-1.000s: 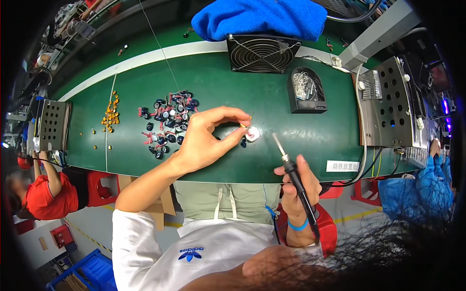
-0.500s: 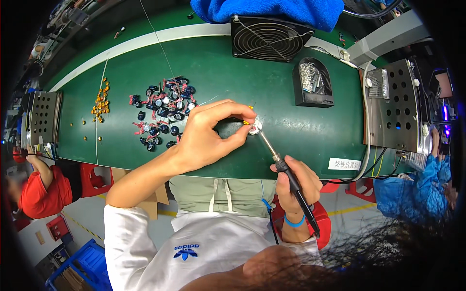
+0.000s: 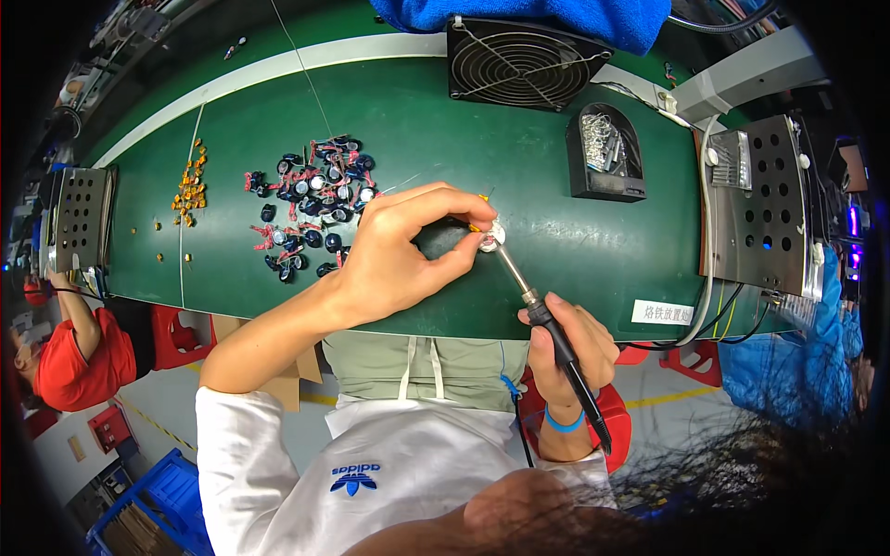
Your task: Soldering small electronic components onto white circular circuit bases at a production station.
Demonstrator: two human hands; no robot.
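Observation:
Over the green bench, my left hand [image 3: 394, 255] pinches a small yellow component [image 3: 476, 228] between thumb and forefinger, at the edge of a small round white piece [image 3: 497, 232]. My right hand [image 3: 579, 347] is wrapped round the black handle of a soldering iron [image 3: 515, 278]. Its metal tip reaches the white piece, close to my left fingertips; whether it touches the yellow component is too small to tell. Left of my left hand lies a heap of dark round parts with red wires [image 3: 315, 208]. Farther left are several loose yellow components [image 3: 191, 190].
At the back stands a black fan [image 3: 524, 69] below a blue cloth [image 3: 528, 17]. A black holder with metal bits [image 3: 607, 176] sits to its right. Perforated metal boxes stand at the right [image 3: 765, 204] and left [image 3: 82, 218] ends. A cable [image 3: 709, 232] hangs by the right box.
The whole view has shifted slightly. Both hands keep nearly the same pose, with the iron's tip still at the white piece.

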